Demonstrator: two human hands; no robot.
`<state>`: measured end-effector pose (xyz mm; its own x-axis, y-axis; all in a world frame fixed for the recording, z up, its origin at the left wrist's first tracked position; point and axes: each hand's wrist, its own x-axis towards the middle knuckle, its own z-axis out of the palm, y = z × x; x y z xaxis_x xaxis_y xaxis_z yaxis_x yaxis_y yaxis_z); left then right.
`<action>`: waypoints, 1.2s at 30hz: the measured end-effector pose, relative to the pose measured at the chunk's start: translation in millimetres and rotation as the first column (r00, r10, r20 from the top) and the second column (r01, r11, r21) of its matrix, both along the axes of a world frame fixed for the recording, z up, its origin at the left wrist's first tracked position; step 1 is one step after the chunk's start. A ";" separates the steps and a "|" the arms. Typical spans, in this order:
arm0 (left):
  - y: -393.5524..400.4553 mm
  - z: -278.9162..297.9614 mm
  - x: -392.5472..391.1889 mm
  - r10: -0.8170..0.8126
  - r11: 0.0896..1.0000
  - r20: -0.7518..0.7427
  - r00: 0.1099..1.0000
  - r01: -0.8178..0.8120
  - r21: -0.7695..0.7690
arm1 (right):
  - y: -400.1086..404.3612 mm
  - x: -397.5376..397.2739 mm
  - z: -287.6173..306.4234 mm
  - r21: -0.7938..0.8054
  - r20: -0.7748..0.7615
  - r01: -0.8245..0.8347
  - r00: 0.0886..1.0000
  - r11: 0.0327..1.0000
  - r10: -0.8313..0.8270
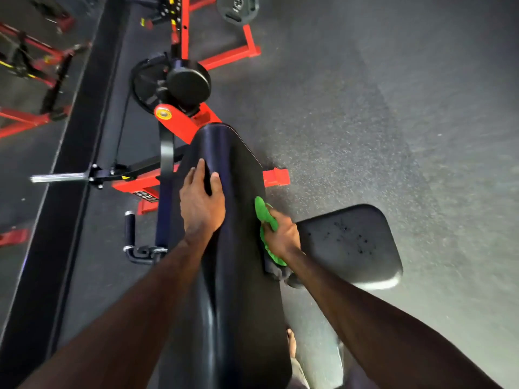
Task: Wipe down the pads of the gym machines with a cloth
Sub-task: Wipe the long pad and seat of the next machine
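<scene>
Speckled grey rubber floor (365, 108) runs out to the right, with a darker strip along the left. A red steel frame (196, 124) carries a long black back pad (236, 169) that stretches away from the person, and a black seat pad (351, 242) sits just to its right. Beyond them are a round roller pad (188, 82) and a weight plate (146, 85). The left hand (200, 202) lies on top of the back pad, fingers loosely spread and curving over its ridge. The right hand (282, 233) is clenched round a bunched green cloth (266, 220), pressing it against the back pad's right edge, beside the seat pad.
</scene>
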<state>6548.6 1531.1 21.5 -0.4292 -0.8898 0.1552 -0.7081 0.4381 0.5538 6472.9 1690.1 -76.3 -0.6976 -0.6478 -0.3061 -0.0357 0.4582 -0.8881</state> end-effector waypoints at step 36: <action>82.7 13.7 70.1 -0.276 0.961 -0.028 0.961 0.276 0.020 | 140.6 152.6 67.1 -0.189 -0.311 0.067 0.942 0.980 -0.124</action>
